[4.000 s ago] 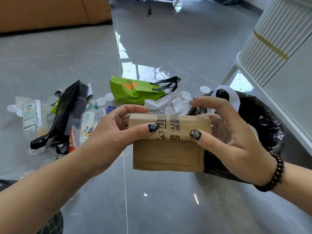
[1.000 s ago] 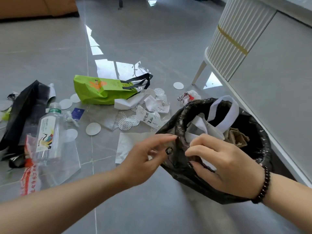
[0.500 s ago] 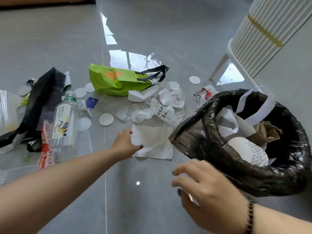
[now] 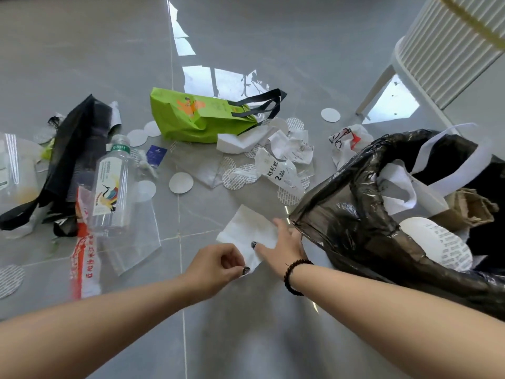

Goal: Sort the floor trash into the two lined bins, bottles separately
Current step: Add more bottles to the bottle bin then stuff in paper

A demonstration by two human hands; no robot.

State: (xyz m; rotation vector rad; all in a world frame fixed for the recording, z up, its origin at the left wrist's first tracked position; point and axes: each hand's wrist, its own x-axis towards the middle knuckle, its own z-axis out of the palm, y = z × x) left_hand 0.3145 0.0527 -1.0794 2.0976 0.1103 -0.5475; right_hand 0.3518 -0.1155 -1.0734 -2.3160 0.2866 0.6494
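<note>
Both hands meet on a white sheet of paper (image 4: 247, 228) lying flat on the grey tiled floor (image 4: 82, 50), just left of the bin lined with a black bag (image 4: 355, 222). The left hand (image 4: 216, 265) has its grip narrowed to a pinch on the sheet's near corner, thumb and fingertips closed on the paper's edge. The right hand (image 4: 281, 243), with a dark bead bracelet (image 4: 293, 274) at the wrist, lies on the sheet with fingers spread flat, its grip wide and holding nothing. The bin already holds crumpled brown paper (image 4: 470, 209) and white scraps. A clear plastic bottle (image 4: 110, 184) with a green cap lies well to the left beside a black bag (image 4: 71, 149), and a green gift bag (image 4: 196, 119) lies farther back among white paper discs.
</note>
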